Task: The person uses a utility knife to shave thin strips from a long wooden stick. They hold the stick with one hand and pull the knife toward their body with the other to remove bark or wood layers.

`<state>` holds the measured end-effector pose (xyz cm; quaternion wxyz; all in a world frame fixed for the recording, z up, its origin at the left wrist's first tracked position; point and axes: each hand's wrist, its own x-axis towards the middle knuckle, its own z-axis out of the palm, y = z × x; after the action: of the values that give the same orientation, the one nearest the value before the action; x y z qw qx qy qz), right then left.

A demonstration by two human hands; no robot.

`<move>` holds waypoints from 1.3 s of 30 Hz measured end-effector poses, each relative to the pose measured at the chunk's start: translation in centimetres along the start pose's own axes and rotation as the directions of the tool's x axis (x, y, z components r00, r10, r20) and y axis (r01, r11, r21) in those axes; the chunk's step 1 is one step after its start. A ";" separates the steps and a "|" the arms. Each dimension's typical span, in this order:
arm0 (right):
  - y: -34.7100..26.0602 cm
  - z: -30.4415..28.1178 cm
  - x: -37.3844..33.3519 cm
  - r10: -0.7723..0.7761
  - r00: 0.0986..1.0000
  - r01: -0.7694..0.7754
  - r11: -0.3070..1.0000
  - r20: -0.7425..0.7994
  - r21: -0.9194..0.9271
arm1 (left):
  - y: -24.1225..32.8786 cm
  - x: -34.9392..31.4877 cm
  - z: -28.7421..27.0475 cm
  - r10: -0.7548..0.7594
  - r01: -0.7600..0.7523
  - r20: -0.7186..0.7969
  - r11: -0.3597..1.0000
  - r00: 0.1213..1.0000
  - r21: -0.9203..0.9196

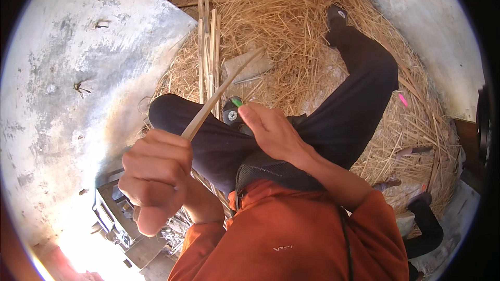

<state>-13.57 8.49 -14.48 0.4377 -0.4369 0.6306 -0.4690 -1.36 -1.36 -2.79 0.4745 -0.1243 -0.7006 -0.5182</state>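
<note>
My left hand (156,171) is closed in a fist round a long, pale split-wood strip (216,96), which looks like bamboo. The strip slants up and away to the right and narrows toward its far end. To the right, my right hand (271,130) is closed, its thumb pressed on a small green object (237,102). Most of that object is hidden in the fingers, so its kind does not show. My right hand is apart from the strip, above my lap between my bent legs.
Several long wooden strips (212,47) lie beyond my left knee, beside a flat pale slab (249,67). Loose straw (260,0) covers the floor. A pale wall (67,73) rises on the left. Metal equipment (114,218) stands lower left; a pink object (403,99) lies right.
</note>
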 end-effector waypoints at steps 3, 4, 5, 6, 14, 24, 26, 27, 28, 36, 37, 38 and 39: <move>-0.6 0.3 -0.6 -0.044 0.999 0.044 0.999 0.000 -0.031 | -0.1 0.2 -0.3 0.004 -0.003 0.023 0.999 1.000 -0.041; -1.0 0.3 -1.1 -0.055 0.998 0.055 0.998 0.000 -0.040 | -0.1 0.1 -0.5 0.008 -0.005 0.032 0.997 0.999 -0.078; -1.6 0.3 -1.4 -0.054 0.999 0.054 0.998 0.001 -0.040 | 0.0 0.1 -0.7 -0.006 0.011 0.063 0.997 0.998 -0.073; -2.2 0.4 -1.6 -0.052 0.999 0.052 0.998 0.002 -0.041 | 0.1 0.1 -1.0 -0.021 0.027 0.092 0.997 0.996 -0.067; -1.6 0.9 -0.1 -0.087 0.995 0.075 0.971 -0.043 -0.228 | 0.8 0.0 -1.7 -0.096 0.110 0.216 0.993 0.972 -0.054; -1.6 1.3 1.4 0.008 0.991 -0.062 0.906 -0.130 -0.418 | 0.6 -0.8 -0.4 -0.036 0.041 0.086 0.998 0.996 -0.056; 1.2 0.8 3.1 0.049 0.985 -0.116 0.892 -0.163 -0.437 | 0.3 -0.7 0.5 -0.036 0.040 0.088 0.998 0.996 -0.046; 4.0 -0.2 3.4 0.056 0.986 -0.122 0.889 -0.160 -0.441 | 0.1 -0.6 1.1 -0.018 0.019 0.043 1.000 0.999 -0.018; 3.9 -1.0 3.6 0.062 0.990 -0.113 0.887 -0.128 -0.447 | 0.2 -0.7 1.5 -0.007 0.008 -0.016 0.999 1.000 0.035; -2.5 -1.4 0.2 -0.005 0.999 0.011 0.986 0.037 -0.166 | -0.3 0.5 0.1 -0.038 0.037 0.030 0.999 0.999 0.033; -2.7 -1.3 0.1 -0.020 0.998 0.029 0.985 0.054 -0.173 | -0.3 0.4 0.0 -0.035 0.033 0.046 0.999 0.998 0.035; -1.9 -1.2 0.3 -0.019 1.000 0.022 0.977 0.018 -0.212 | -0.2 0.4 -0.2 -0.031 0.029 0.061 0.999 0.998 0.037; -0.5 -0.9 0.6 -0.019 1.000 0.014 0.968 -0.017 -0.251 | -0.2 0.2 -0.4 -0.028 0.025 0.076 0.999 0.997 0.040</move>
<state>-14.48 7.95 -13.89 0.3688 -0.4894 0.6855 -0.3932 -1.39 -1.81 -2.72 0.4425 -0.1254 -0.7299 -0.5056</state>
